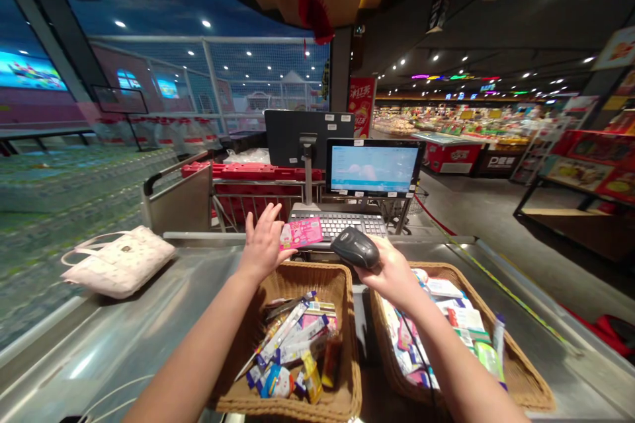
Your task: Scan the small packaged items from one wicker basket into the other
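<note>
Pink packet [301, 233] is being pinched up by the left hand [264, 243], fingers spread, over the keyboard [342, 225]; a barcode scanner [356, 246] is being gripped in the closed right hand [391, 271], above a wicker basket [436, 271] of packaged goods [446, 324].

Bright pink, white-patterned packet [300, 233]

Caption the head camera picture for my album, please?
Left hand holds a pink packet, right hand a barcode scanner, above wicker baskets at a checkout.
</note>
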Motion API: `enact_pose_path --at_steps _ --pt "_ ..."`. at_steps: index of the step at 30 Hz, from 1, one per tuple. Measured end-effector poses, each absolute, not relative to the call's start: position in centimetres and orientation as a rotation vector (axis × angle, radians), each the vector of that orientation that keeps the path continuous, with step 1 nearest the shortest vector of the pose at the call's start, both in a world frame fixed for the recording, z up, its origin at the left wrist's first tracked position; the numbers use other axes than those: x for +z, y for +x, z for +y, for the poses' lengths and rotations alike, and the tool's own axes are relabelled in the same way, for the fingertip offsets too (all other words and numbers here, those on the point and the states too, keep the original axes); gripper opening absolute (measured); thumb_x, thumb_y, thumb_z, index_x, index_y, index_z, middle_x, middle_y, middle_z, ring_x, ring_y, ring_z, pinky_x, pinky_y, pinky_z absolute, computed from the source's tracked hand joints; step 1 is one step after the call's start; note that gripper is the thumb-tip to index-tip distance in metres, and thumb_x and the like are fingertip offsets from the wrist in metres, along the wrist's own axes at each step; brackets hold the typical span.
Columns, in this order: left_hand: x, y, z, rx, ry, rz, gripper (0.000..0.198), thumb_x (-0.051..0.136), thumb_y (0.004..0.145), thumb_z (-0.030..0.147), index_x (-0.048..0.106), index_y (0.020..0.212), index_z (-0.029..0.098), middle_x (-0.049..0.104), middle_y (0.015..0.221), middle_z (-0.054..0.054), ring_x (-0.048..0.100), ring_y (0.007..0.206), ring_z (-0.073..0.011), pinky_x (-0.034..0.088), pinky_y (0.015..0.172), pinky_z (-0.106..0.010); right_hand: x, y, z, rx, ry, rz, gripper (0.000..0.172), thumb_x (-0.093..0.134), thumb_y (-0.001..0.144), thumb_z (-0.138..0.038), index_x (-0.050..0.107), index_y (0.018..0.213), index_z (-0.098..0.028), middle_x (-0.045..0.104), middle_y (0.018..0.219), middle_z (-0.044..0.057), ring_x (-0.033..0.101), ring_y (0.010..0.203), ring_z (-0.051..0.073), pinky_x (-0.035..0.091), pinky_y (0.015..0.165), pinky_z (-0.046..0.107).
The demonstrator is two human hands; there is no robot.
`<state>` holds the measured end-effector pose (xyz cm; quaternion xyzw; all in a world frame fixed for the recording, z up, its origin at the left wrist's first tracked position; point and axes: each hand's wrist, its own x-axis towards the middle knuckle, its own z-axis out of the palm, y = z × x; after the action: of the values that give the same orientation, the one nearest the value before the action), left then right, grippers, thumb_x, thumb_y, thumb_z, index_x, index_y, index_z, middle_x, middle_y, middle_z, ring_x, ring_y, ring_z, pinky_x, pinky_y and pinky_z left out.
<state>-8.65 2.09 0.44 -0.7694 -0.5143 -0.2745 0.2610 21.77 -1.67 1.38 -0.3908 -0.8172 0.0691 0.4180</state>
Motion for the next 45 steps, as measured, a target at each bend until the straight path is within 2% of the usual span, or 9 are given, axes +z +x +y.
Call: enact_pose_path --at_steps 7,13,20,29,38,45 --pt "-0.3 -9.0 2.0 -0.725 -2.099 -1.424 0.044 0.073 0.074 0.038 0.056 0.107 0.016 0.038 0.150 -0.022 0.030 0.142 -0.0370 0.011 0.116 -0.064 1.0 21.8 -1.9 0.200 -1.010 -2.055 0.027 0.063 0.071 -0.018 0.068 0.097 -0.021 0.069 0.115 0.008 0.058 0.116 0.029 0.044 0.100 0.044" --pt "-2.1 -9.3 2.0 -0.688 -2.147 -1.457 0.042 0.072 0.074 0.041 0.058 0.105 0.016 0.037 0.151 -0.022 0.029 0.143 -0.0374 0.010 0.115 -0.065 0.6 21.7 -2.2 0.243 -1.032 -2.068 0.021 0.061 0.072 -0.017 0.067 0.092 -0.021 0.070 0.105 0.006 0.062 0.100 0.026 0.047 0.092 0.040" --pt "-5.1 -9.7 1.3 -0.576 -2.216 -1.494 0.041 0.069 0.076 0.047 0.058 0.099 0.015 0.038 0.150 -0.024 0.030 0.142 -0.0372 0.012 0.115 -0.065 -0.5 21.9 -2.3 0.284 -1.081 -2.073 0.028 0.062 0.072 -0.019 0.068 0.099 -0.021 0.070 0.110 0.008 0.061 0.105 0.028 0.047 0.091 0.042" --pt "-10.5 -9.9 -0.1 -0.434 -2.355 -1.605 0.047 0.067 0.075 0.051 0.061 0.104 0.014 0.043 0.146 -0.026 0.033 0.140 -0.0374 0.012 0.115 -0.064 -1.1 21.5 -2.5 0.339 -1.111 -2.061 0.019 0.061 0.072 -0.018 0.067 0.091 -0.021 0.071 0.102 0.006 0.062 0.097 0.026 0.049 0.088 0.040" --pt "-13.6 -9.9 -1.4 -0.205 -2.313 -1.811 0.058 0.072 0.068 0.052 0.063 0.108 0.011 0.044 0.144 -0.028 0.033 0.140 -0.0386 0.014 0.114 -0.064 -1.2 21.1 -3.1 0.381 -1.135 -2.054 0.024 0.061 0.072 -0.018 0.067 0.095 -0.021 0.070 0.103 0.006 0.063 0.096 0.026 0.049 0.087 0.039" --pt "-14.4 -10.2 -1.7 -0.063 -2.340 -1.909 0.058 0.074 0.063 0.052 0.068 0.105 0.012 0.045 0.144 -0.028 0.032 0.141 -0.0401 0.014 0.113 -0.065 -1.9 21.4 -3.4 0.392 -1.182 -2.023 0.021 0.061 0.073 -0.020 0.067 0.093 -0.020 0.070 0.099 0.006 0.064 0.093 0.025 0.051 0.085 0.039"
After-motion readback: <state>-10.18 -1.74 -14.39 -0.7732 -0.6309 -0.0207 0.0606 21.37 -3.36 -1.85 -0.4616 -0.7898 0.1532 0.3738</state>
